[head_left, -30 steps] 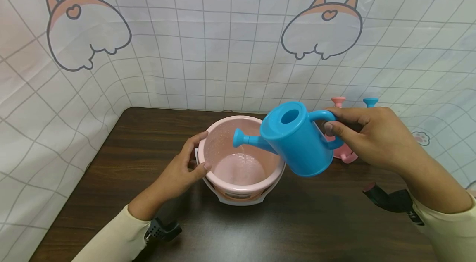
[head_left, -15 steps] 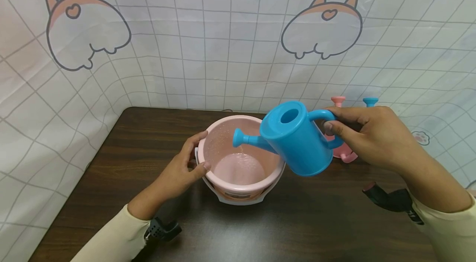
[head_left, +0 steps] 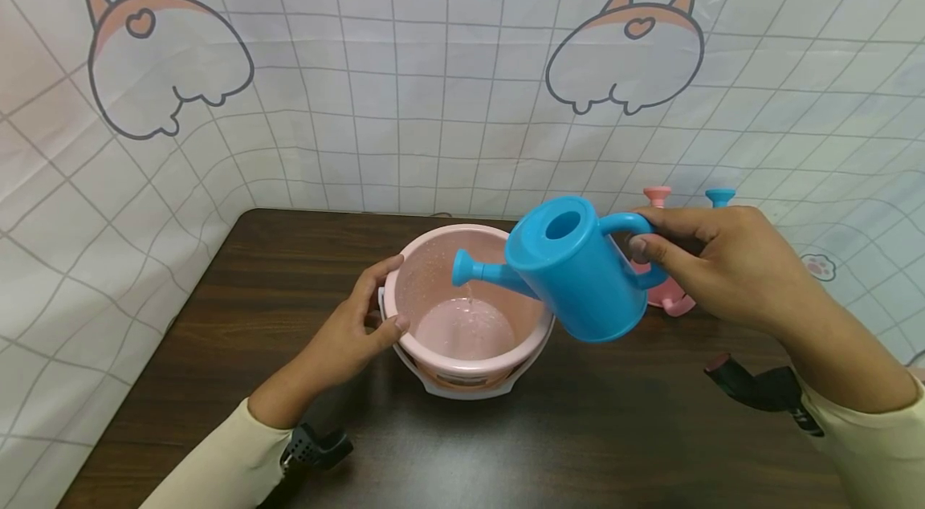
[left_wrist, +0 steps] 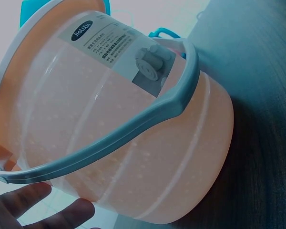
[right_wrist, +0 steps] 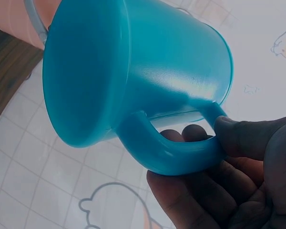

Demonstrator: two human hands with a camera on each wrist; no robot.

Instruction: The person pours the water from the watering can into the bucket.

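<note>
In the head view a pale pink bucket (head_left: pixel 462 367) stands on the table, with rippling water (head_left: pixel 473 332) in its bottom. My left hand (head_left: pixel 354 324) holds its left rim, thumb over the edge and fingers along the outer wall. My right hand (head_left: pixel 730 272) grips the handle of a blue watering can (head_left: pixel 588 288), fingers and thumb wrapped round it in the right wrist view. The can tilts left, its spout over the bucket, and a thin stream of water falls inside. In the left wrist view the bucket's carrying handle (left_wrist: pixel 109 143) hangs down its labelled side.
Behind my right hand, a pink sprinkler head (head_left: pixel 657 196) and a blue sprinkler head (head_left: pixel 719 197) stick up, with their bodies mostly hidden. The dark wooden table (head_left: pixel 238 316) meets a white grid-patterned curtain (head_left: pixel 405 91) at the back and left.
Both hands, the bucket and the tilted watering can keep their places. Water keeps running from the spout, and the ripples in the bucket shift.
</note>
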